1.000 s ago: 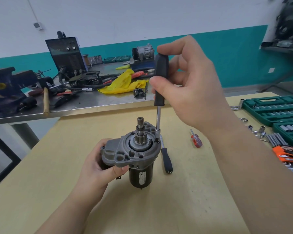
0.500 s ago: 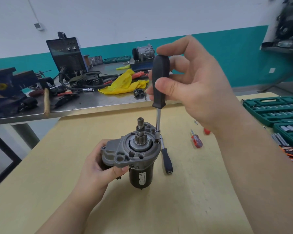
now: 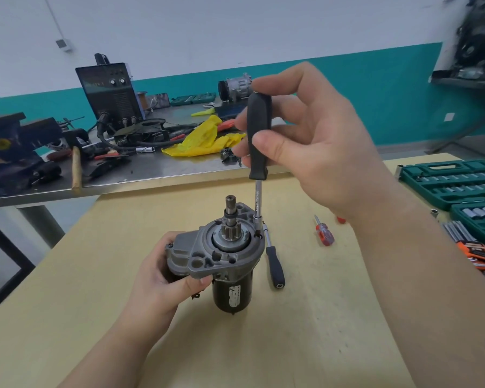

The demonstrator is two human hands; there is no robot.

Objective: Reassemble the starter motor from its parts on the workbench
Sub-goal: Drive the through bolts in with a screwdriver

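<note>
Now the motor [image 3: 224, 259] is stood upright on the bench [image 3: 319, 317], clamped in the left hand [image 3: 163, 278] so it cannot twist. Above it, the driver [image 3: 259, 135] is pinched by the right hand [image 3: 314, 141], its socket seated on a housing bolt, kept vertical for a clean turn. Against a second ago, the thumb is seen lower on the handle; the motor is unmoved.

I see the starter motor [image 3: 224, 259] standing upright on the tan counter [image 3: 319, 317], black cylindrical body down, grey cast nose housing up, pinion gear and shaft poking out the top. Black-handled nut driver [image 3: 259, 152] stands vertical, its tip seated on a bolt at the housing's right rim.
</note>
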